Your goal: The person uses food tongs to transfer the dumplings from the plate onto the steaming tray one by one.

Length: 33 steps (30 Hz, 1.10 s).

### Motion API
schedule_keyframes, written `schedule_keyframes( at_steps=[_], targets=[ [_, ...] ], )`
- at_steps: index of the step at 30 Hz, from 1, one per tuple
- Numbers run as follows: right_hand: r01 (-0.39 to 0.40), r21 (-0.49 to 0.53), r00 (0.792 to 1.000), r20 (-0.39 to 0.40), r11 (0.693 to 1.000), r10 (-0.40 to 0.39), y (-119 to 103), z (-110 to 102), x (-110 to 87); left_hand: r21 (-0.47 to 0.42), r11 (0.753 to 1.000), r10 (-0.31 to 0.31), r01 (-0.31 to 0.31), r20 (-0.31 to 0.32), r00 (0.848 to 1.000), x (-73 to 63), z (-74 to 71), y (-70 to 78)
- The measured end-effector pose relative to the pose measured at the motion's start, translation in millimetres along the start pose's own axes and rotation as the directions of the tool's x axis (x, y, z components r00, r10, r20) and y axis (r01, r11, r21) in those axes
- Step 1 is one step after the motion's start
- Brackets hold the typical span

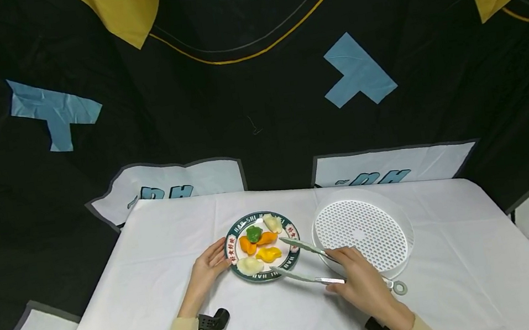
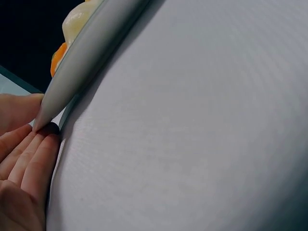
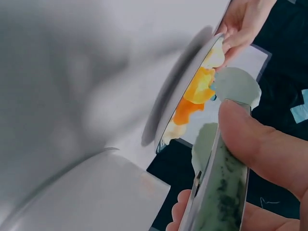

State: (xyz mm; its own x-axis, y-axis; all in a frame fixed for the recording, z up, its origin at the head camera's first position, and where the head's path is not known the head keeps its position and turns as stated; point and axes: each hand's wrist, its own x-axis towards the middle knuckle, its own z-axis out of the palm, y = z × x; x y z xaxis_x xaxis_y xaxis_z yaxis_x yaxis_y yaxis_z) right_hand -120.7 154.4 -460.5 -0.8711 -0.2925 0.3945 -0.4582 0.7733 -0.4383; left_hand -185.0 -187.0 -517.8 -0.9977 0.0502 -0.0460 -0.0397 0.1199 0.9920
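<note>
Black drape (image 1: pixel 213 116) behind white-clothed bench (image 1: pixel 456 251). Our left hand (image 1: pixel 209 264) pinches plate (image 1: pixel 232 247) at left rim; right hand (image 1: pixel 359 278) grips tongs (image 1: pixel 305 246), tips apart. Tongs' long axis runs leftward over plate. Yellow piece (image 1: pixel 268 254) lies by tips' gap, between our hands, left one nearer; contact unclear. Perforated basket (image 1: pixel 361 236) right of plate.

Tongs (image 1: pixel 304 245) partly hidden behind right hand (image 1: pixel 360 280), plate (image 2: pixel 89 55) cut off by left wrist view's top edge
</note>
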Motion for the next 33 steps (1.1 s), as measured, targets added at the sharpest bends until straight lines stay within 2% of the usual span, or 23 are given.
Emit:
schedule_keyframes(
  at_steps=[6, 16, 26, 33],
  targets=[
    [-0.023, 0.002, 0.999, 0.036, 1.0, 0.023, -2, 10, 12.4, -0.015, 1.0, 0.003, -0.002, 0.008, 1.0, -0.5, 0.3, 0.1],
    [0.004, -0.031, 0.998, 0.059, 1.0, -0.002, -4, 15, 27.6, -0.011, 1.0, -0.015, 0.015, 0.014, 1.0, -0.8, -0.2, 1.7],
    [0.043, -0.059, 0.996, 0.078, 0.997, -0.039, -4, 18, 36.1, -0.03, 0.999, -0.014, 0.014, 0.019, 1.0, -0.7, -0.3, 1.2],
    [0.043, -0.074, 0.995, 0.091, 0.996, -0.036, -6, 21, 40.9, -0.022, 1.0, -0.004, 0.004, 0.012, 1.0, -0.9, -0.4, 1.0]
  ],
)
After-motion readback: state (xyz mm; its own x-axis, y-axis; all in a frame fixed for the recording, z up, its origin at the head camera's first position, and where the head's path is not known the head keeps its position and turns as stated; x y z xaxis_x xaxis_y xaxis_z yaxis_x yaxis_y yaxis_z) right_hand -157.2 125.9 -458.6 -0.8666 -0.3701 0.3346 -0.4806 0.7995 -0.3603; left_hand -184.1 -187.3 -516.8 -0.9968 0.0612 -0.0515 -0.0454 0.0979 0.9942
